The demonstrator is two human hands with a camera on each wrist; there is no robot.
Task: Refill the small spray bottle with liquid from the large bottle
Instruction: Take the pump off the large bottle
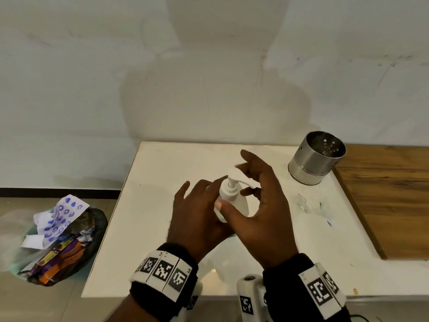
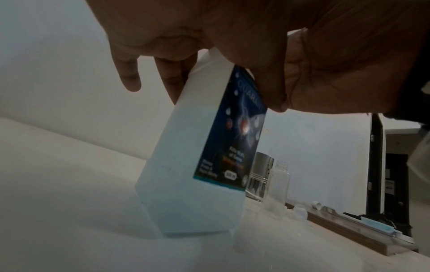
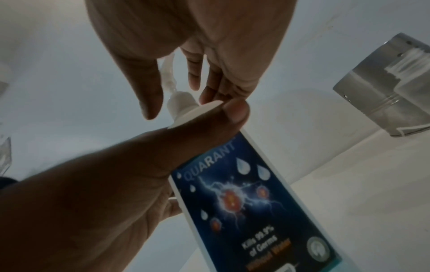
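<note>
Two hands on the large bottle [image 1: 234, 201] at mid-desk [image 1: 148, 228]: your left hand [image 1: 197, 214] wraps its shoulder, right hand [image 1: 260, 205] fingers loosely spread around the pump head [image 1: 236, 176], grip unclear. Small spray bottle [image 2: 277, 191] stands uncapped, just right. Bottle tilts; jerking the pump could spill liquid.

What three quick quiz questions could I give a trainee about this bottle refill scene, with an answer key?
1. True or false: the left hand grips the large bottle.
2. The small clear bottle is: A) capped, B) open-necked and upright, C) lying down.
3. Which part of the large bottle is the right hand at?

Key: 1 true. 2 B. 3 The white pump head; whether the fingers grip it cannot be told.
</note>
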